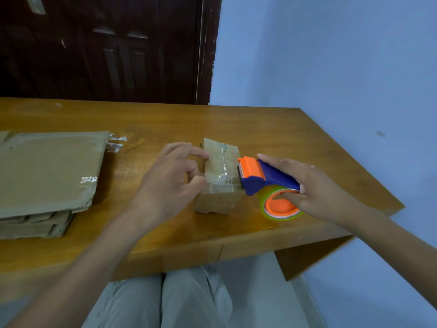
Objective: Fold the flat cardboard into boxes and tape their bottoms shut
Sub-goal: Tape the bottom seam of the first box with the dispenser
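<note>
Dim, bluish, even light; soft shadows under the cardboard stack (45,185), faint glare on the table (236,124); edges bend, perhaps lens distortion, forearms blur slightly

A small brown cardboard box (218,185) stands in front of me on the table, bottom up, one flap raised at the far side, clear tape across its top. To my left lies a stack of flat cardboard (47,171), patched with old tape.
</note>
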